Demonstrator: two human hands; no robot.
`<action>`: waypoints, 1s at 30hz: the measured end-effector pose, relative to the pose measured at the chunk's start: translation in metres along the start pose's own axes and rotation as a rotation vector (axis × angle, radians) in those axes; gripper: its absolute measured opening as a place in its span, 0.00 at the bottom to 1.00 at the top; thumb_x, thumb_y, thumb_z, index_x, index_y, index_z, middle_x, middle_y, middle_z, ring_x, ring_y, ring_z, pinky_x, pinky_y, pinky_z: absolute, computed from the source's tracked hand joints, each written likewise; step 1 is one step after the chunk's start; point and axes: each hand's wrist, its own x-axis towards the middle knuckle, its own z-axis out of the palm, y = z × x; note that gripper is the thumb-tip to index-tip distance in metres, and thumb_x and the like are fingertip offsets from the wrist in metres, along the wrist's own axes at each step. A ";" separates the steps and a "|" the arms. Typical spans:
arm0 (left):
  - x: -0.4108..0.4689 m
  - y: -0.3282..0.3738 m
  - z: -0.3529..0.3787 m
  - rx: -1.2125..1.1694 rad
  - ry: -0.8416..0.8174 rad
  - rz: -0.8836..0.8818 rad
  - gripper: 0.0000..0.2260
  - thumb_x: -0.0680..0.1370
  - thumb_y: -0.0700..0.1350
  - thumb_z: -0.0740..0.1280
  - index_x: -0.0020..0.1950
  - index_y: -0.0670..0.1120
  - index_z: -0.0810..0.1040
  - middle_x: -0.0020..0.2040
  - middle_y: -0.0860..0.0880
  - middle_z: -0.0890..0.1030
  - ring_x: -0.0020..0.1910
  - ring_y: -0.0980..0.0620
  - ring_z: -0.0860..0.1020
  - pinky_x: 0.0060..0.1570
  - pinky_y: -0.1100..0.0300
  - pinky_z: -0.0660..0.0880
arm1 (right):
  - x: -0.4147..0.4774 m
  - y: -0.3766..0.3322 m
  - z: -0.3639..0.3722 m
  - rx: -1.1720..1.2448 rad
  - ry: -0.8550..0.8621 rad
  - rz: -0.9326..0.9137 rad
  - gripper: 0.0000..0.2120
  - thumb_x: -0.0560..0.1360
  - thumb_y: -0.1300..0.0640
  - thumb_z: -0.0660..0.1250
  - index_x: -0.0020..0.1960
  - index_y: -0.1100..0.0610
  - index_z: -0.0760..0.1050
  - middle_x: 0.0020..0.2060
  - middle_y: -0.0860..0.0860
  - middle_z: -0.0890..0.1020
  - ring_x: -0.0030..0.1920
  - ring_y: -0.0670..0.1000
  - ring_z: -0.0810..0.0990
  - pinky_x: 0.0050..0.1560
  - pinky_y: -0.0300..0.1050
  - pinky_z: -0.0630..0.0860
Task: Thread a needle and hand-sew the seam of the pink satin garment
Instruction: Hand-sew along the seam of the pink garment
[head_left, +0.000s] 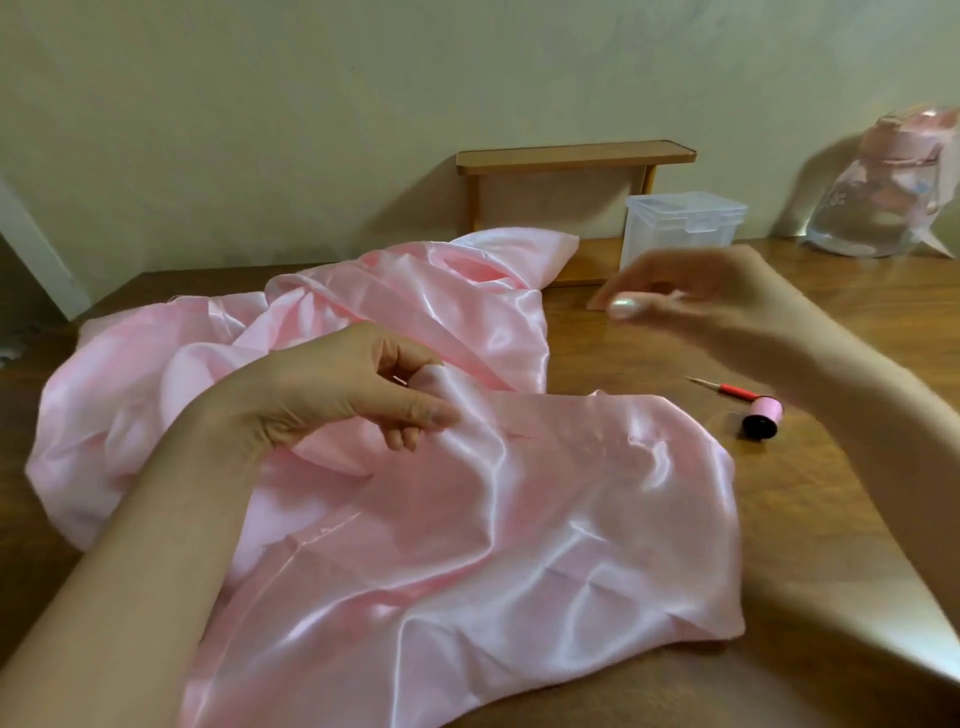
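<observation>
The pink satin garment (467, 519) lies crumpled across the wooden table (831, 519). My left hand (332, 395) pinches a raised fold of the satin near the garment's middle. My right hand (691, 296) is lifted above the table to the right, blurred, with thumb and fingertips pressed together. I cannot make out a needle or thread between them. A small spool of pink thread (762, 418) lies on the table right of the garment. Beside it lies a red-handled seam ripper (727, 389).
A clear plastic box (680, 223) stands at the back in front of a small wooden shelf (571, 156). A clear water bottle with a pink lid (883, 192) stands at the far right against the wall. Bare wood shows right of the garment.
</observation>
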 end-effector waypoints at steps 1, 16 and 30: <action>0.000 0.001 0.001 -0.004 0.005 0.006 0.06 0.64 0.40 0.75 0.34 0.39 0.80 0.28 0.48 0.78 0.26 0.55 0.77 0.28 0.66 0.73 | -0.001 -0.014 0.013 -0.003 0.004 -0.040 0.12 0.66 0.44 0.70 0.42 0.51 0.82 0.33 0.44 0.82 0.34 0.36 0.77 0.38 0.29 0.70; -0.002 0.003 0.004 -0.032 -0.010 0.075 0.05 0.64 0.44 0.76 0.31 0.46 0.81 0.28 0.50 0.73 0.26 0.57 0.74 0.27 0.66 0.71 | 0.013 0.004 0.067 0.191 -0.144 0.277 0.18 0.70 0.44 0.68 0.45 0.60 0.81 0.30 0.47 0.81 0.28 0.49 0.75 0.30 0.45 0.73; 0.000 0.004 0.009 0.055 0.068 0.030 0.23 0.60 0.48 0.78 0.46 0.32 0.81 0.30 0.42 0.74 0.23 0.55 0.69 0.22 0.67 0.67 | 0.009 0.007 0.062 0.656 -0.415 0.539 0.08 0.62 0.54 0.73 0.37 0.58 0.81 0.25 0.49 0.74 0.25 0.45 0.66 0.36 0.39 0.64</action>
